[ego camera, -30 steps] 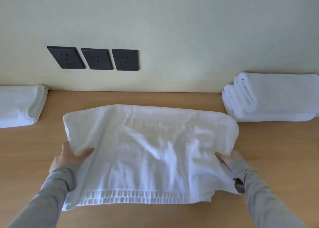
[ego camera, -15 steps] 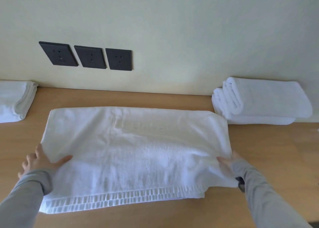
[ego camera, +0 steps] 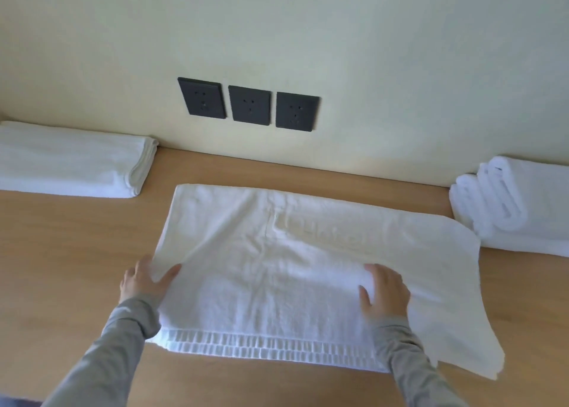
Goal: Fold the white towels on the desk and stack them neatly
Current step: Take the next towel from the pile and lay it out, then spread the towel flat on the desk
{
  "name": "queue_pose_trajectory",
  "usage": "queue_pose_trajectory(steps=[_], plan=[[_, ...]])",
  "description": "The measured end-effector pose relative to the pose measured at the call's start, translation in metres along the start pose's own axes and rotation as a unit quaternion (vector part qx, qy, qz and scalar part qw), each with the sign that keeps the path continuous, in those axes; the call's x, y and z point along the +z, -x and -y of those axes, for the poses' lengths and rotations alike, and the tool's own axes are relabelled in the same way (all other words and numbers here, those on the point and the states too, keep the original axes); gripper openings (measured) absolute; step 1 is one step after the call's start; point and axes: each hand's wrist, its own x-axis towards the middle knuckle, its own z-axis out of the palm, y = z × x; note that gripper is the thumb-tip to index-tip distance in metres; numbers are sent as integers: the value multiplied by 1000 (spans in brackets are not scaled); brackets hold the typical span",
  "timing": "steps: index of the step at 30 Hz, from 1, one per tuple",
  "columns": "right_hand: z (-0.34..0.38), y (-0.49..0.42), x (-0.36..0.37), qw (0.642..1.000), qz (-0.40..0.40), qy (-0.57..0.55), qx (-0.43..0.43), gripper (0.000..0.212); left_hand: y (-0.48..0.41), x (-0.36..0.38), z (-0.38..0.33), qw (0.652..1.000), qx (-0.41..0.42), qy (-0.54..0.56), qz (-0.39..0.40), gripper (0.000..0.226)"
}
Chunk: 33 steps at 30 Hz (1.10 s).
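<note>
Towel [ego camera: 308,268] lies spread at ctr of desk [ego camera: 61,252], doubled over, long side running left-right, w/ woven band along near edge. Its right end hangs uneven, drooping toward the near side.

Left hand [ego camera: 144,283] is at towel's left edge: thumb on top of cloth, fingertips tucked under the edge, so it pinches it. Right hand [ego camera: 385,292] lies flat on top, right of ctr, fingers straight & close together, pressing the cloth down. Both arms in grey sleeves [ego camera: 101,354].

Far left: one folded towel [ego camera: 70,163] against wall, apart from the spread one. Far right: stack of folded towels [ego camera: 517,209], just beside spread towel's far right corner. On wall btwn them, three dark sockets [ego camera: 249,105] in a row.
</note>
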Motion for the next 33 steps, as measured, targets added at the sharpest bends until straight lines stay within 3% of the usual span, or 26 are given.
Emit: queue_pose_trajectory(steps=[4, 7, 9, 14, 18, 22, 26, 31, 33], plan=[[121, 26, 51, 972, 119, -40, -201, 35, 5, -17, 16, 999, -34, 18, 39, 65], [192, 52, 81, 927, 140, -54, -343, 43, 12, -30, 35, 996, -49, 13, 73, 42], [229, 65, 95, 908, 161, -37, -386, 48, 14, -38, 46, 995, -48, 24, 89, 31], [282, 80, 124, 881, 196, 16, -430, 51, 13, -54, 59, 981, -110, 86, 136, 30], [298, 84, 138, 882, 199, 38, -426, 54, 6, -65, 74, 956, -161, 160, 184, 26], [299, 89, 145, 879, 190, 35, -435, 48, 2, -63, 89, 953, -139, 175, 205, 14], [294, 92, 153, 878, 154, 4, -453, 36, 5, -60, 94, 914, -163, 272, 254, 17], [303, 93, 152, 878, 159, 25, -451, 39, 6, -60, 102, 868, -185, 358, 292, 26], [307, 93, 151, 880, 163, -15, -445, 31, 6, -61, 105, 886, -156, 332, 285, 33]])
